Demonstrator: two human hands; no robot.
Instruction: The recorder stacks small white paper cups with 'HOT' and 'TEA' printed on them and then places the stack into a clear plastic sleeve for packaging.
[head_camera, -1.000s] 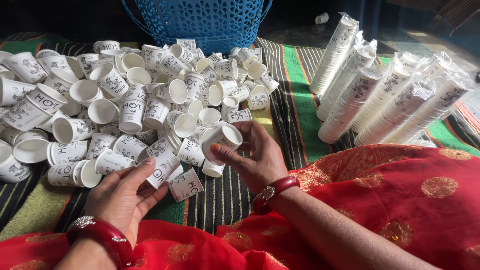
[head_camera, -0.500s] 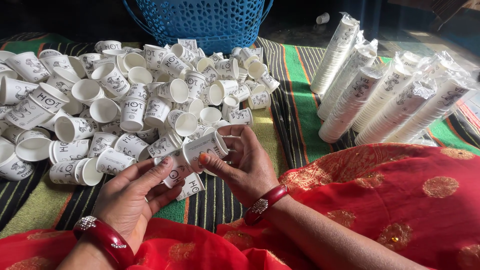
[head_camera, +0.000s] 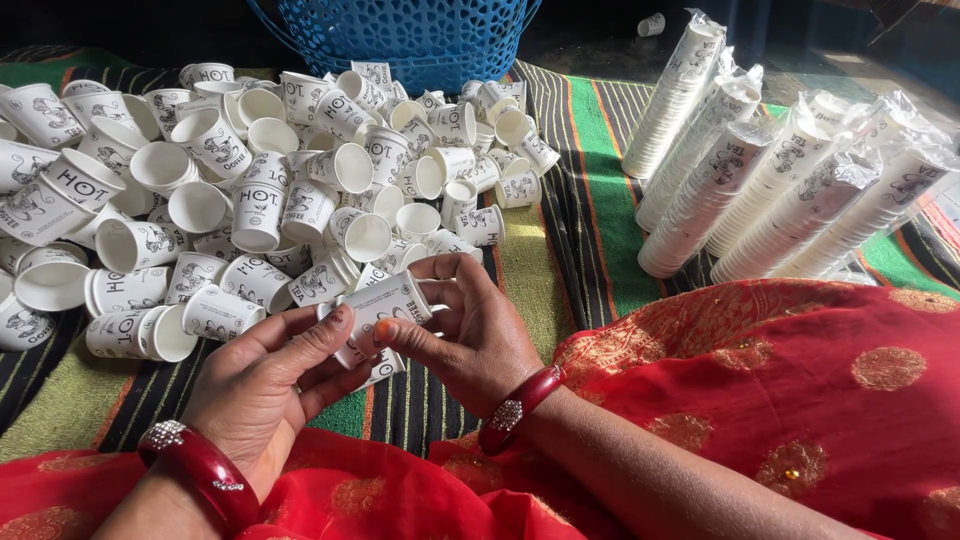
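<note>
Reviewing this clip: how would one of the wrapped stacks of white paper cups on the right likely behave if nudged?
Each tall plastic-wrapped stack of white paper cups leans on its neighbours, so a sideways nudge would probably tip it. Lying flat, its round tapered shape would likely roll in a curve. The loose clear wrap looks slippery and crinkly, so a grip may slide.

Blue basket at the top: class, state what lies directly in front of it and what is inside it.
A heap of loose white paper cups lies on the striped mat before the blue basket. Its inside is out of view, cut off by the picture's top edge.
</note>
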